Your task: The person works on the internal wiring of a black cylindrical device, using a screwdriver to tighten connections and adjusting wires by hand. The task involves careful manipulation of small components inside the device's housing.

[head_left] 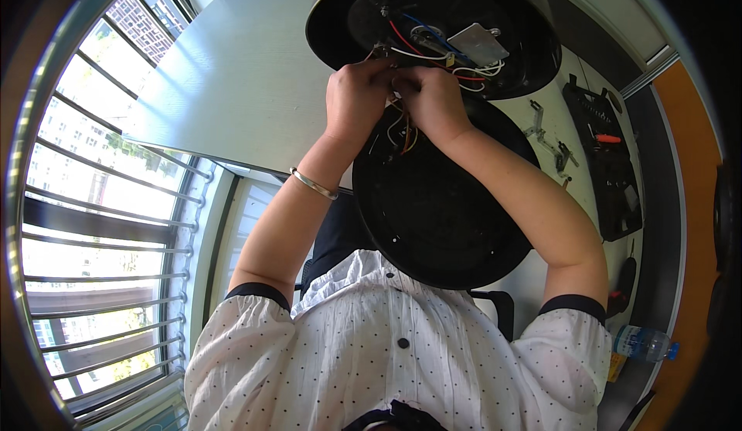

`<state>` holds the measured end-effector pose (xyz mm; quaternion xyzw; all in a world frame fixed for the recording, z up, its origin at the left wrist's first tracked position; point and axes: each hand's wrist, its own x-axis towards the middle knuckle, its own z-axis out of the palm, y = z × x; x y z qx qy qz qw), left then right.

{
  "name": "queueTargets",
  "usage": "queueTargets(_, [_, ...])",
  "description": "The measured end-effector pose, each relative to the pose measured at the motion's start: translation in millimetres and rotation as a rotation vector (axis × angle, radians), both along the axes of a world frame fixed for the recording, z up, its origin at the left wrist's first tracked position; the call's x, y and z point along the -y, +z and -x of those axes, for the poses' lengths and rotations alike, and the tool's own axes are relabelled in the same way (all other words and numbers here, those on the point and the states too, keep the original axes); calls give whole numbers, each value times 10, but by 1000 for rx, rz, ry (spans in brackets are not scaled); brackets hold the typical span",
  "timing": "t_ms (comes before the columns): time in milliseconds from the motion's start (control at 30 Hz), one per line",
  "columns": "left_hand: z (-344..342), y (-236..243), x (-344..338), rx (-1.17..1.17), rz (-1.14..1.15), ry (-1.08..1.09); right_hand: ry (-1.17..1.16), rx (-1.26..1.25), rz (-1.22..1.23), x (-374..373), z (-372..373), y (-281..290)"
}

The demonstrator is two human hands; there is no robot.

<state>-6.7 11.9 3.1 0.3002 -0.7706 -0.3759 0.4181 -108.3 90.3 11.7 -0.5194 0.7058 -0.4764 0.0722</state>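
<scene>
A pale table (pixel 232 83) filled the upper middle of the view, seen from above through a fisheye lens. On its far edge lay a round black appliance (pixel 433 25) turned underside up, its open base showing red, blue and white wires (pixel 433 44) and a small pale rectangular part (pixel 478 43). Nearer the person lay a round black bottom cover (pixel 437 207), detached and partly overlapping the table's front edge. To the right of it, small metal brackets (pixel 545 133) lay scattered on the table, and beyond them sat an open black tool case (pixel 610 164) with an orange-handled tool inside. A clear plastic water bottle with a blue cap (pixel 644 344) lay at the lower right. Barred windows (pixel 100 222) ran down the left side, bright with daylight.

Both forearms rose from the bottom of the view and met between the appliance and the loose cover, blocking the view of the spot where they worked. The left hand (pixel 355 98), with a silver bangle (pixel 313 183) on its wrist, was curled, fingertips pinched at the rim of the open base. The right hand (pixel 433 102) was close beside it, almost touching, fingers bent inward around a bundle of orange and white wires (pixel 403 133) hanging below the hands. Exactly what the left fingertips gripped could not be made out.
</scene>
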Motion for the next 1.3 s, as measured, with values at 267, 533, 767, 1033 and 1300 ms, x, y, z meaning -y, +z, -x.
queueTargets(267, [27,-104,54,-55,124,0,-1,-18,-4,-1,-14,-2])
queueTargets(533, [23,9,-23,45,114,64,11,150,-23,11,34,-90])
queueTargets(767, [22,35,-25,73,78,82,95,409,63,34,35,-111])
queueTargets(1033, [32,15,-42,79,51,99,111,471,109,11,9,-92])
queueTargets(1300, [42,-3,-32,33,50,72,100,476,118,4,-7,-78])
